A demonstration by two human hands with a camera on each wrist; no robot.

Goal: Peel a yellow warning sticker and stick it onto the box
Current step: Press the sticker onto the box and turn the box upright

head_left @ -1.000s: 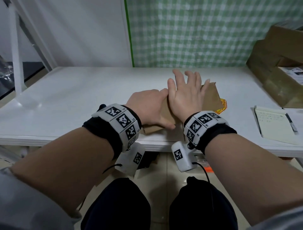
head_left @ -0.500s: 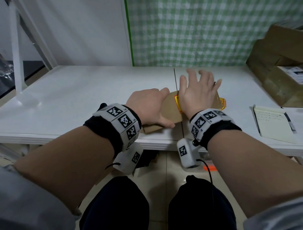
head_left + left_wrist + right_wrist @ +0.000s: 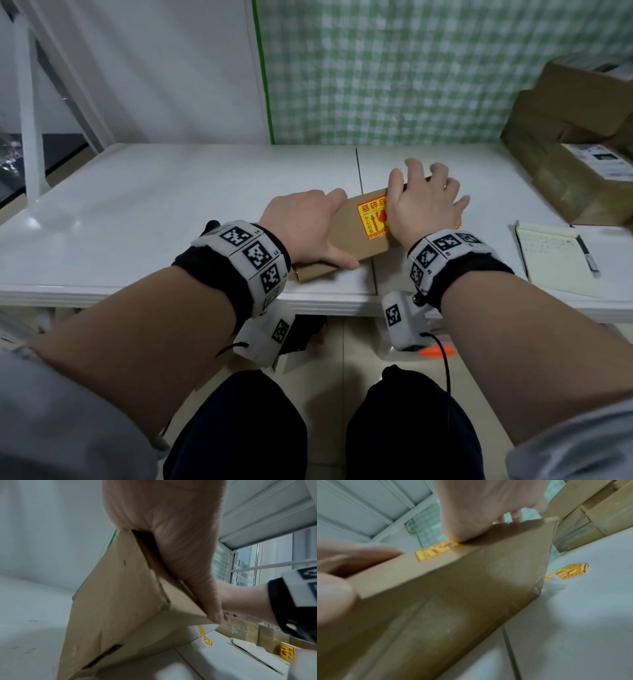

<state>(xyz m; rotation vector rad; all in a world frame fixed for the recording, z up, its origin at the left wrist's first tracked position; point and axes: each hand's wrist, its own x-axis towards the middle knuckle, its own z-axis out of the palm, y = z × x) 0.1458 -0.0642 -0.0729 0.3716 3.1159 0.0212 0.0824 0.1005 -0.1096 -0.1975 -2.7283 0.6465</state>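
**Sticker on box, right hand sliding off — edge adhesion is the risk**

Yellow warning sticker (image 3: 371,219) sits flat on the top face of the cardboard box (image 3: 346,236), right part hidden under the right hand (image 3: 423,205). Box sits on the white table (image 3: 171,212), near the front edge.

Grip state:
- Left hand (image 3: 301,226): thumb along the box's near edge, fingers over its left end, clamped on the box to steady it.
- Right hand: fingers spread and mostly straight on the box top, last ones bending over the far edge; nothing pinched. Blurred in the right wrist view, so exact contact is unclear.

Risks:
- Covered part of the sticker can't be checked; an unpressed corner could lift or trap a wrinkle.
- Dragging the palm sideways could skew or crease the sticker if the glue hasn't taken.
- Box is close to the table edge; a hard push toward the body could slide it off if the left hand loosens.

Containers:
- Box is closed; contents not visible.
- Stacked cardboard cartons (image 3: 575,144) at far right, closed too, one with a label.
- More yellow stickers (image 3: 568,571) lie loose on the table just right of the box; notepad (image 3: 551,257) beyond them.
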